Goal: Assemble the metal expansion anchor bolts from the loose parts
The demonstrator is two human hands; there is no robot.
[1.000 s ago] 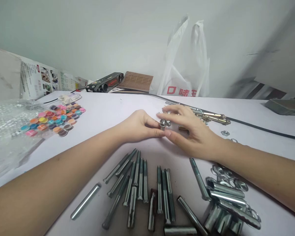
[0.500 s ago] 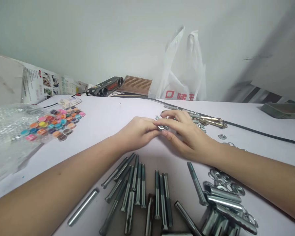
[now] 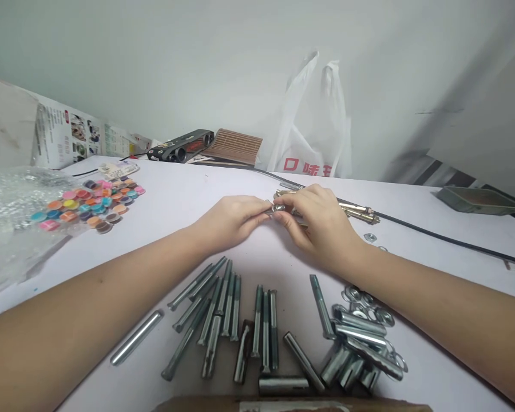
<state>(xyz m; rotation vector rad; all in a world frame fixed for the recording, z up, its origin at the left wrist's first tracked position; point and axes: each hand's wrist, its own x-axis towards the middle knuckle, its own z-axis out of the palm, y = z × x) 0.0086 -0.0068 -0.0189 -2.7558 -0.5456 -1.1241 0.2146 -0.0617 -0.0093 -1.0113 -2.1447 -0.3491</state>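
My left hand [image 3: 232, 217] and my right hand [image 3: 315, 220] meet over the middle of the white table [image 3: 189, 200]. Both pinch a small metal bolt with a nut and washer [image 3: 278, 209] between their fingertips. Just beyond my right hand lies a bunch of brass-coloured anchor bolts [image 3: 356, 212]. Nearer to me, a row of grey steel bolts [image 3: 227, 309] lies on the table. A heap of steel sleeves and washers [image 3: 360, 343] sits under my right forearm.
Coloured round caps [image 3: 88, 203] lie at the left beside bubble wrap [image 3: 8, 223]. A white plastic bag [image 3: 313, 131], a black device [image 3: 182, 146] and a brown slatted piece [image 3: 238, 146] stand at the back. A black cable [image 3: 446, 237] crosses the right side. Loose nuts [image 3: 370, 237] lie near it.
Both hands have drawn closer together around the bolt, and the fingers of my right hand have curled over it. The view has shifted slightly.
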